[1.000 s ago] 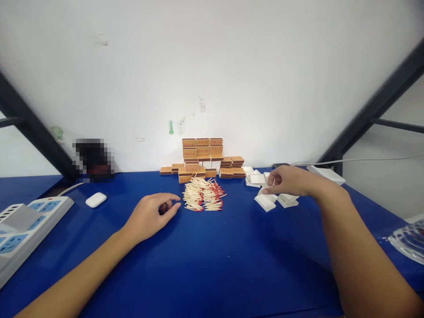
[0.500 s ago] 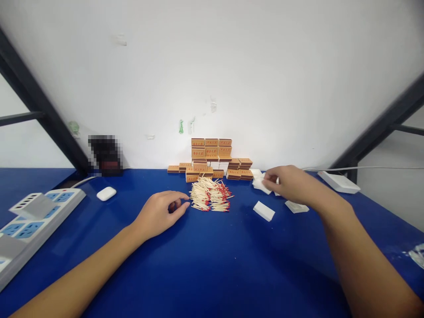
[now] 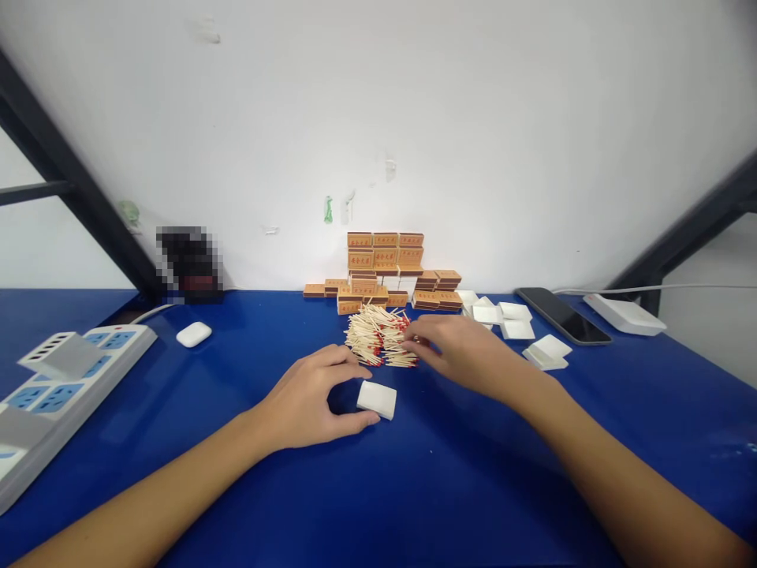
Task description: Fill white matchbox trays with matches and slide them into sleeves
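A small white matchbox tray (image 3: 377, 399) lies on the blue table between the thumb and fingers of my left hand (image 3: 313, 398), which steadies it at its left side. Behind it is a heap of matches (image 3: 378, 331) with pale sticks and red heads. My right hand (image 3: 467, 351) reaches to the right edge of the heap, its thumb and fingertips closing on the red match heads. How many matches lie between those fingers is hidden. Several more white trays (image 3: 513, 319) lie to the right, beyond my right hand.
Stacked orange matchboxes (image 3: 385, 256) stand against the wall behind the heap. A dark phone (image 3: 561, 315) and a white box (image 3: 624, 314) lie at the back right. On the left are a white earbud case (image 3: 194, 334) and a power strip (image 3: 127, 347) with plugs.
My right hand has moved left from the white trays to the matches. One white tray now sits by my left hand, which has shifted right and nearer. The camera view has shifted slightly.
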{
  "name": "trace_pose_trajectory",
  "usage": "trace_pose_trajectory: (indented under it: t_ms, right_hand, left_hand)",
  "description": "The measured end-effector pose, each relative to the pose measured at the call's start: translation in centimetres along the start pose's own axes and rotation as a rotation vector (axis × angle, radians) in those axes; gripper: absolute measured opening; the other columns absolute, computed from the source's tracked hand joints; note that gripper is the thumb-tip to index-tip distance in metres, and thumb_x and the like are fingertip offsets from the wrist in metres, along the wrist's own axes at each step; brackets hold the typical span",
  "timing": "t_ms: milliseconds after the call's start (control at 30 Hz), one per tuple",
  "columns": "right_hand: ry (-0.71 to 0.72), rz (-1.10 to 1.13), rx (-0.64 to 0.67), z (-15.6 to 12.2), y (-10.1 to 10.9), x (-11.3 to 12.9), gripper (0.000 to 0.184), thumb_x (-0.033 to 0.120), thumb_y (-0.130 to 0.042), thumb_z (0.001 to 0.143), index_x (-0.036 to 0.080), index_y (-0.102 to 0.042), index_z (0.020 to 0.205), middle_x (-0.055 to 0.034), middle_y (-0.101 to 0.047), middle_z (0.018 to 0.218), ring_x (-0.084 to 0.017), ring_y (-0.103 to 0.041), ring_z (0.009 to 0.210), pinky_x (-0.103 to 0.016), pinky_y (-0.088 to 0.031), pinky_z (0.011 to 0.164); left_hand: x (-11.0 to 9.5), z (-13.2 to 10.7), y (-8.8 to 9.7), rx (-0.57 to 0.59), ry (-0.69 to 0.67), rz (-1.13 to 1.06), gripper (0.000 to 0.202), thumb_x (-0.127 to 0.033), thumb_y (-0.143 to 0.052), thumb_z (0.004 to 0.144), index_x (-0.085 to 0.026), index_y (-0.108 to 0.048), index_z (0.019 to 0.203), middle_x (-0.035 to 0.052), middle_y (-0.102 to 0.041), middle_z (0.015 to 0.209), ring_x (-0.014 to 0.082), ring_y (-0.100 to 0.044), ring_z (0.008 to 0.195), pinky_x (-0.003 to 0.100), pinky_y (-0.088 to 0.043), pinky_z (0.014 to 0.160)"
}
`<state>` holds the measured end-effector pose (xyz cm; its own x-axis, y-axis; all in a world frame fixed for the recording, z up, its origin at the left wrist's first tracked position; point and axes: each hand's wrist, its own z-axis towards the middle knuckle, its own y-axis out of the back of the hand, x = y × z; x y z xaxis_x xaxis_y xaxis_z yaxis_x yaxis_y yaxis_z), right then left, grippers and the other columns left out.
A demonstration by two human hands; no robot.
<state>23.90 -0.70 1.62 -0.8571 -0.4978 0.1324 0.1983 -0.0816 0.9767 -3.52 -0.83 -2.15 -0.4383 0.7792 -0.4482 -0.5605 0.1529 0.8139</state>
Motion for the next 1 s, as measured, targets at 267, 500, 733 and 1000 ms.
trace_pose_trajectory:
  t_ms: [267, 500, 733, 1000]
  right_hand:
    - [0.036, 0.188, 0.081, -0.3, -0.4, -1.2, 0.009, 0.029, -0.067, 0.094, 0.020, -0.065, 0.092, -0.0018, -0.066, 0.086, -0.017, -0.057, 0.077, -0.028, -0.038, 0.067]
    - [0.019, 0.221, 0.107, 0.0, -1.2, -0.8, 0.008, 0.023, -0.070, 0.093, 0.020, -0.063, 0.092, -0.0026, -0.066, 0.090, -0.017, -0.057, 0.082, -0.028, -0.038, 0.069]
    - [-0.019, 0.286, 0.156, 0.1, -1.0, -0.9, 0.013, 0.027, -0.065, 0.096, 0.020, -0.060, 0.086, -0.0031, -0.064, 0.088, -0.017, -0.054, 0.077, -0.029, -0.037, 0.067]
    - [-0.047, 0.226, 0.217, -0.3, -1.0, -0.5, 0.016, 0.030, -0.055, 0.102, 0.020, -0.057, 0.089, -0.0059, -0.065, 0.093, -0.019, -0.055, 0.080, -0.031, -0.038, 0.069]
  left_hand:
    - [0.6, 0.2, 0.5, 0.088, 0.031, 0.009, 0.029, -0.041, -0.078, 0.085, -0.025, -0.074, 0.109, 0.0049, -0.067, 0.104, 0.0222, -0.064, 0.096, 0.038, -0.053, 0.084]
    - [0.5, 0.2, 0.6, 0.105, 0.043, 0.006, 0.032, -0.049, -0.079, 0.085, -0.024, -0.074, 0.103, 0.0045, -0.067, 0.099, 0.0224, -0.063, 0.094, 0.037, -0.051, 0.081]
    - [0.4, 0.3, 0.5, 0.103, 0.044, 0.001, 0.032, -0.050, -0.078, 0.086, -0.024, -0.074, 0.104, 0.0043, -0.066, 0.099, 0.0220, -0.063, 0.093, 0.036, -0.051, 0.080]
    - [0.5, 0.4, 0.4, 0.105, 0.052, 0.000, 0.034, -0.051, -0.078, 0.086, -0.023, -0.074, 0.104, 0.0044, -0.066, 0.100, 0.0220, -0.063, 0.094, 0.036, -0.051, 0.081]
